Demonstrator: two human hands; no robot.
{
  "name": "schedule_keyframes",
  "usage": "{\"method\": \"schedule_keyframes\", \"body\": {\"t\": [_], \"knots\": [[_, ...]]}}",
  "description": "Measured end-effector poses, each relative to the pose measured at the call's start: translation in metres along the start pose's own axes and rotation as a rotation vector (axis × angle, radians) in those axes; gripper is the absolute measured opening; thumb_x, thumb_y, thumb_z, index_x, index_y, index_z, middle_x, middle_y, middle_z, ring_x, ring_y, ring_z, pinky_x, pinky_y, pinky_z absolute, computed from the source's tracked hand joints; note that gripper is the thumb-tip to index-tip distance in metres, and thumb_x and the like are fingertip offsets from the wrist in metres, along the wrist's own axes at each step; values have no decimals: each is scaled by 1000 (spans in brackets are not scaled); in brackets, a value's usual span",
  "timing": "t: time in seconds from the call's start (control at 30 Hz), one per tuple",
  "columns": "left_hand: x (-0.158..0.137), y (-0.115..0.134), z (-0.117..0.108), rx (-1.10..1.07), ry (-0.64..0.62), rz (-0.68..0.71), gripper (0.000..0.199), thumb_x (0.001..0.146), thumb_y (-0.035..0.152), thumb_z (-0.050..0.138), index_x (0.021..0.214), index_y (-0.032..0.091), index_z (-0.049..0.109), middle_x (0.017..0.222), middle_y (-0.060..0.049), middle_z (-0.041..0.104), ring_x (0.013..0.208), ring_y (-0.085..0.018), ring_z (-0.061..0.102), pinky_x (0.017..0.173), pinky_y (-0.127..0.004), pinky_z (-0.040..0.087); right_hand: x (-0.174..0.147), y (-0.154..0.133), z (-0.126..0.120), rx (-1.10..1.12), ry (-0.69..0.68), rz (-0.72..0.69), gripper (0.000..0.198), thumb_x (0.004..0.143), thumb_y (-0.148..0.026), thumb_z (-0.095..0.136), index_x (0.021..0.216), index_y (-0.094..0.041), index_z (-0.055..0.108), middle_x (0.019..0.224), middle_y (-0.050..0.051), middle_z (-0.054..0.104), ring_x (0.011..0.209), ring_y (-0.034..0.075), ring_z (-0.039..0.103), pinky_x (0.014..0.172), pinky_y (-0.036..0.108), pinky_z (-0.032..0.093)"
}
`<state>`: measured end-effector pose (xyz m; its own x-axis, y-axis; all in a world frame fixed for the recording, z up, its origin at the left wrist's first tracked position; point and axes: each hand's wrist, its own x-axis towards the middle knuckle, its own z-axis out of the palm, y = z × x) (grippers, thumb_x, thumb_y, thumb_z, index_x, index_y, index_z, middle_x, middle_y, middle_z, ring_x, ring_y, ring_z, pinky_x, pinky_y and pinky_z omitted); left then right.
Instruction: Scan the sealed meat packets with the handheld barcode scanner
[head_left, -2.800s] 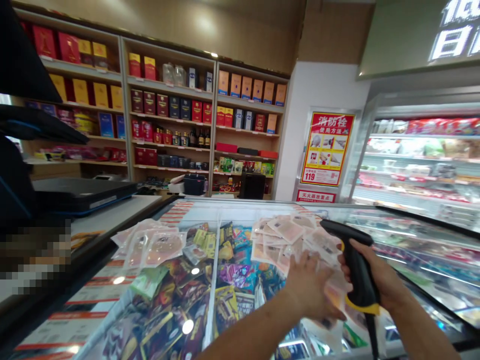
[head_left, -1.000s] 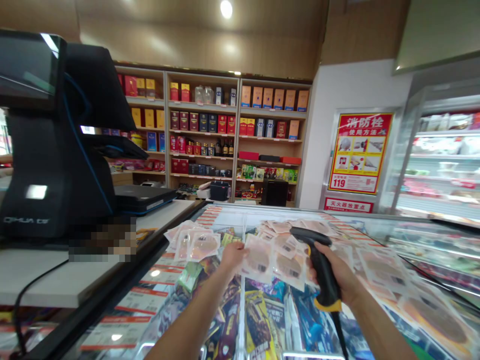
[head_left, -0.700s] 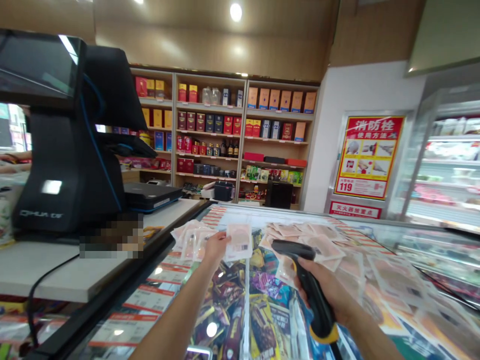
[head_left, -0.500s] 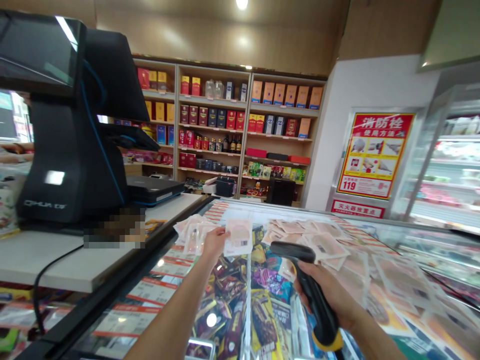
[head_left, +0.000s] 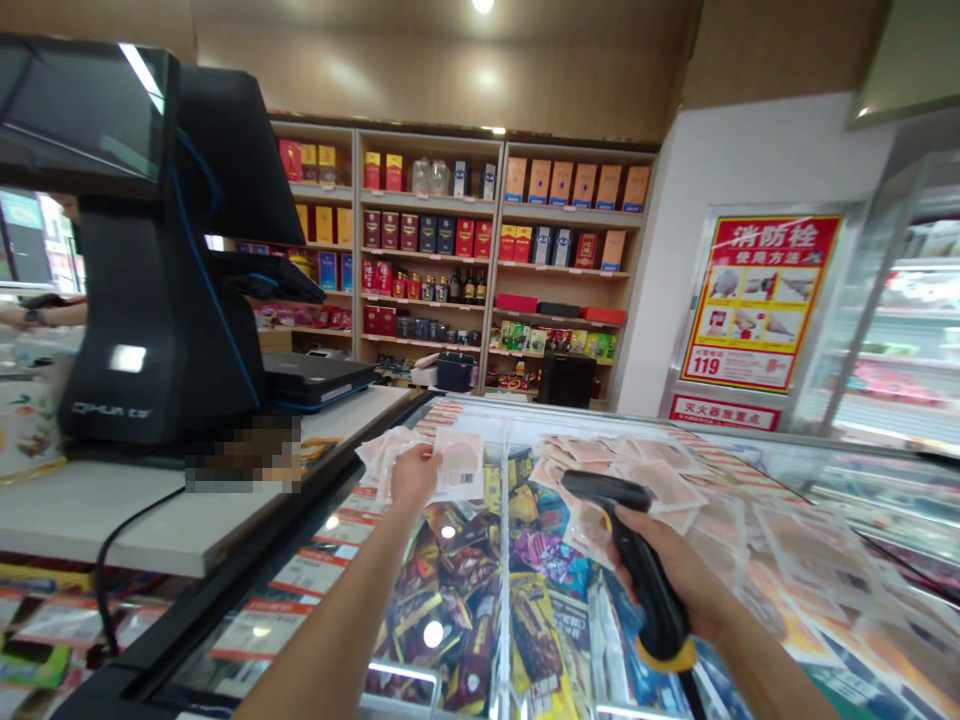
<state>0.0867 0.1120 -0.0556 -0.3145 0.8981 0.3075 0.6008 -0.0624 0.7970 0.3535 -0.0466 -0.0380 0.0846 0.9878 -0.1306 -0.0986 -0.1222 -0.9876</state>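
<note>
A flat clear packet with a barcode label (head_left: 460, 468) is pinched by its left edge in my left hand (head_left: 414, 476). Right beside that hand, more pale flat packets (head_left: 382, 450) lie overlapping on the glass lid. My right hand (head_left: 679, 560) wraps round the handle of a black barcode scanner (head_left: 641, 565) with a yellow base ring. Its head points left, toward the held packet, with a gap between them. Behind and right of the scanner, a wide spread of similar packets (head_left: 660, 470) covers the glass.
Under the glass of the chest freezer (head_left: 504, 600) lie wrapped ice creams (head_left: 442, 590). A black till (head_left: 161, 330) stands on the white counter (head_left: 135, 520) at left, its cable hanging down. Shelves of boxed bottles (head_left: 427, 235) line the back. A red poster (head_left: 761, 300) hangs at right.
The held packet and my left hand have shifted slightly left. My right hand with the scanner has moved a little to the right. The view has turned slightly.
</note>
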Motion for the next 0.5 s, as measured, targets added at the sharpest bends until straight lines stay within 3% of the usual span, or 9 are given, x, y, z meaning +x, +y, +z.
{"method": "schedule_keyframes", "body": {"t": [0.27,0.4,0.5], "knots": [[11,-25,-46,308,24,-78,22,63,27,46,76,18,61,79,-9,64,78,-26,57,59,-29,41,2,-10,-17,111,103,19,26,67,-41,51,70,-15,50,50,0,56,36,8,47,32,19,39],[11,-32,-59,382,70,-100,35,65,28,44,96,15,54,88,-12,62,81,-26,57,61,-32,43,6,-12,-32,143,167,-9,27,66,-41,52,70,-14,50,51,1,56,37,8,47,34,20,40],[4,-25,-55,433,104,-30,43,68,28,42,107,11,46,100,-16,56,89,-28,53,68,-36,42,10,-12,-41,173,186,-25,25,67,-39,51,71,-15,50,49,1,56,37,8,48,34,19,40]]}}
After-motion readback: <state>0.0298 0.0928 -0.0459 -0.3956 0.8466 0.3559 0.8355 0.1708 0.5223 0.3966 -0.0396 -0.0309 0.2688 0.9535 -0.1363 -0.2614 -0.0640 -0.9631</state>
